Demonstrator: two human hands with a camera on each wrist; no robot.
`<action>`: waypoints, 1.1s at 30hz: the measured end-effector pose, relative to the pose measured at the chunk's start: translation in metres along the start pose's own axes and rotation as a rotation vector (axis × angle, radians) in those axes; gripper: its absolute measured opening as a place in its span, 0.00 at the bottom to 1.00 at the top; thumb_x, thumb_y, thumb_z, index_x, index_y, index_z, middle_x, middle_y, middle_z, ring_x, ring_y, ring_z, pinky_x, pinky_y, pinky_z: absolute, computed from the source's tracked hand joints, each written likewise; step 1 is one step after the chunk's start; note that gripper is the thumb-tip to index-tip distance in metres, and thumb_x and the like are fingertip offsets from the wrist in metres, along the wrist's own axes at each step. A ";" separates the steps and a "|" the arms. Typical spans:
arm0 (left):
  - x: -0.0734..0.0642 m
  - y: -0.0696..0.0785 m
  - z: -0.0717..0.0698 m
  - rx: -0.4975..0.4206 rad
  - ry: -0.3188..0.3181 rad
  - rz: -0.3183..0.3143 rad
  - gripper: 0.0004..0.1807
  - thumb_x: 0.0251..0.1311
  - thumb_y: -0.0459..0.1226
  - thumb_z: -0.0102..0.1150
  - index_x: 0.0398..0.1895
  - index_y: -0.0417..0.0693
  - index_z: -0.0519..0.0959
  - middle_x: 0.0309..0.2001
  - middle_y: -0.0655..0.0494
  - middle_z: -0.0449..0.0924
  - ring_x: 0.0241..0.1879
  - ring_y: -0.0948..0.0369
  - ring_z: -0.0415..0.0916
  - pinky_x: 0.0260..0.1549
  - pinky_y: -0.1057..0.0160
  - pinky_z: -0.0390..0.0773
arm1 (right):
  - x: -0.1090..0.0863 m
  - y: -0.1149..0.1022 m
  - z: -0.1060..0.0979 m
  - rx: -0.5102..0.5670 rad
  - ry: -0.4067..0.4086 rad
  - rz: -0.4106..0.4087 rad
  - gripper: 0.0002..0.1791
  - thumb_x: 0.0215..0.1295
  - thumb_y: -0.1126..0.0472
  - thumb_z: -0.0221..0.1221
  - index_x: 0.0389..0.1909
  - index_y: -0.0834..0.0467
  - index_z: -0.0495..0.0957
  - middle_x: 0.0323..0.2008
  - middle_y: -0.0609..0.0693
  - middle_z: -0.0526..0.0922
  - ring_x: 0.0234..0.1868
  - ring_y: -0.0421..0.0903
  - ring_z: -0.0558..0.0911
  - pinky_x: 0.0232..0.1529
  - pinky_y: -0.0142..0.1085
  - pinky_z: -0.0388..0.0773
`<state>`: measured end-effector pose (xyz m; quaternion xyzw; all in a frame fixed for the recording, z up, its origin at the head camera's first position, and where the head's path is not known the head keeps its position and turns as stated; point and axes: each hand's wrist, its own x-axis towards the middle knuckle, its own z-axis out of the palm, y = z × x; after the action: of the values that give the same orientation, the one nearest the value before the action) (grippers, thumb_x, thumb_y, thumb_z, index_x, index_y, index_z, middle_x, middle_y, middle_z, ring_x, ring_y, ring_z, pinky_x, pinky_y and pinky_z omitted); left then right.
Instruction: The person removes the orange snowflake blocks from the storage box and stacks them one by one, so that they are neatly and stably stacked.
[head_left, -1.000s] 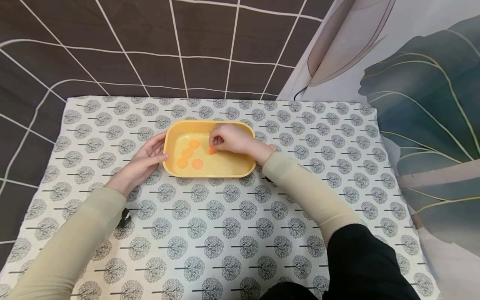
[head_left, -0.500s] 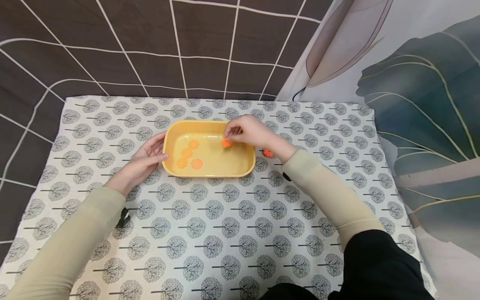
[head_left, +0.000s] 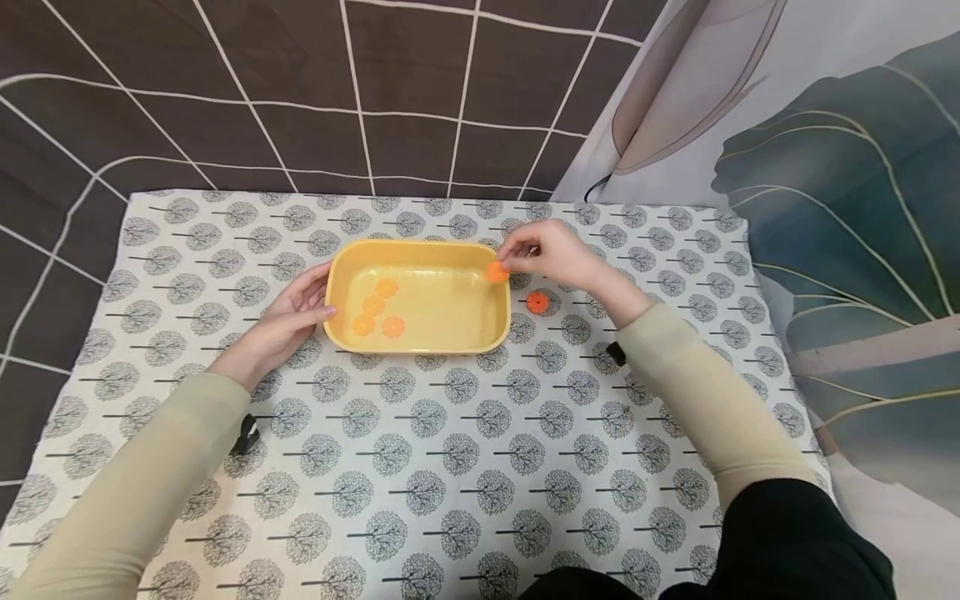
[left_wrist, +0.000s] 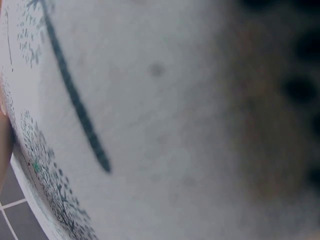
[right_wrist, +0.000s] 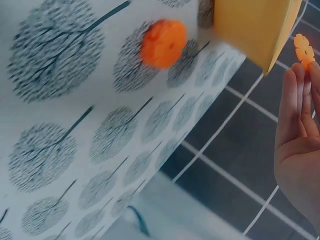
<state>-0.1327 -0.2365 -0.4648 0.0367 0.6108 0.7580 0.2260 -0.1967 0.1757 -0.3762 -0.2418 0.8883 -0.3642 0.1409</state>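
A yellow rectangular tub (head_left: 420, 346) stands on the cloth, with several flat orange notched discs (head_left: 393, 327) in its left half. At its left end my left hand (head_left: 288, 317) holds the wall, thumb at the rim and fingers along the outside. Over the tub's right rim, my right hand (head_left: 551, 252) pinches one orange notched disc (head_left: 497, 271) between thumb and fingers; its scalloped edge shows in the right wrist view. Below that hand, a thicker-looking orange piece (head_left: 537, 302) with small dark slots lies on the cloth. The left wrist view is mostly blurred cloth.
A white cloth (head_left: 465, 458) printed with dark trees covers the table. Behind it hangs a dark sheet (head_left: 405, 142) with white grid lines. A curtain with large leaf shapes (head_left: 847, 208) borders the right side.
My right hand has moved right from inside the tub to above its right rim, carrying the orange disc. The orange piece on the cloth is now uncovered. My left hand stays in place.
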 end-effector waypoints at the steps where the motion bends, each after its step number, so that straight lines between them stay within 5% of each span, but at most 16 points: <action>1: -0.001 0.001 0.000 0.001 0.001 -0.001 0.44 0.69 0.22 0.55 0.86 0.45 0.51 0.88 0.46 0.41 0.84 0.55 0.46 0.85 0.66 0.52 | -0.002 0.003 -0.003 0.011 0.008 0.007 0.06 0.66 0.69 0.70 0.42 0.62 0.89 0.41 0.56 0.92 0.39 0.43 0.86 0.42 0.29 0.86; 17: -0.002 0.003 -0.001 -0.011 -0.012 0.009 0.44 0.69 0.23 0.56 0.85 0.45 0.51 0.87 0.46 0.41 0.84 0.56 0.48 0.85 0.67 0.52 | -0.034 0.045 -0.011 0.085 -0.002 0.165 0.07 0.68 0.70 0.67 0.45 0.66 0.87 0.42 0.61 0.91 0.35 0.36 0.85 0.38 0.22 0.85; 27: 0.000 0.000 -0.001 0.003 -0.015 0.019 0.43 0.70 0.23 0.55 0.85 0.46 0.52 0.87 0.47 0.44 0.76 0.68 0.59 0.82 0.70 0.58 | -0.038 0.064 -0.005 0.126 -0.023 0.256 0.08 0.68 0.70 0.67 0.45 0.67 0.87 0.42 0.61 0.92 0.33 0.34 0.85 0.38 0.23 0.86; 33: 0.000 -0.002 -0.002 -0.012 -0.020 0.035 0.43 0.69 0.22 0.55 0.85 0.46 0.54 0.85 0.52 0.52 0.71 0.74 0.64 0.81 0.71 0.60 | -0.038 0.072 0.000 0.123 -0.034 0.245 0.06 0.67 0.69 0.68 0.43 0.65 0.88 0.39 0.58 0.92 0.32 0.37 0.85 0.37 0.25 0.86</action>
<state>-0.1327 -0.2383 -0.4671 0.0534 0.6031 0.7652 0.2190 -0.1884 0.2408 -0.4249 -0.1284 0.8846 -0.3939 0.2139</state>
